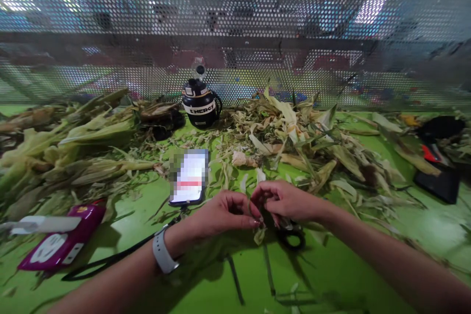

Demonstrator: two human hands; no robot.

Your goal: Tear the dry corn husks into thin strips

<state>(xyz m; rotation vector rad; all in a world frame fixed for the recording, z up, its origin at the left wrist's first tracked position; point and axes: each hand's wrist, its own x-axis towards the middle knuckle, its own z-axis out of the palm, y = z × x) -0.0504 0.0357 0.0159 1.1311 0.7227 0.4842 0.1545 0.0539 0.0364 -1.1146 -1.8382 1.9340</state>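
Both hands meet low at center, over the green tabletop (pixel 206 294). Left hand (pixel 230 213): thumb and fingers closed in a pinch, pale husk scrap (pixel 259 236) at the tips, lower end hanging free. Scrap's upper end is lost behind the fingers, so can't tell its full shape. Right hand (pixel 283 201): fingers curled down right beside the left fingertips; contact points hidden, can't tell if it has hold of the same scrap or how tightly it's closed. Black ring-shaped object (pixel 292 239) just under the right hand, mostly covered; could be a tool handle, can't confirm. Both forearms cut off by the bottom and side edges. White watch band (pixel 164 251) on left wrist, dial not visible. Phone (pixel 191 176) beyond the left hand, screen lit, edges pixelated, text unreadable. Dark strap (pixel 121 257) runs toward it, partly behind the left wrist. Purple packet (pixel 69 235) at left, a white strip (pixel 47 224) across it. Left husk pile (pixel 73 144) is cropped by the frame; right husk pile (pixel 294 127) has layers buried. Black bottle (pixel 200 105) reads ENERGY. Dark flat object (pixel 437 182) far right, blurry. Perforated screen (pixel 235 14) behind; shapes through it unclear.
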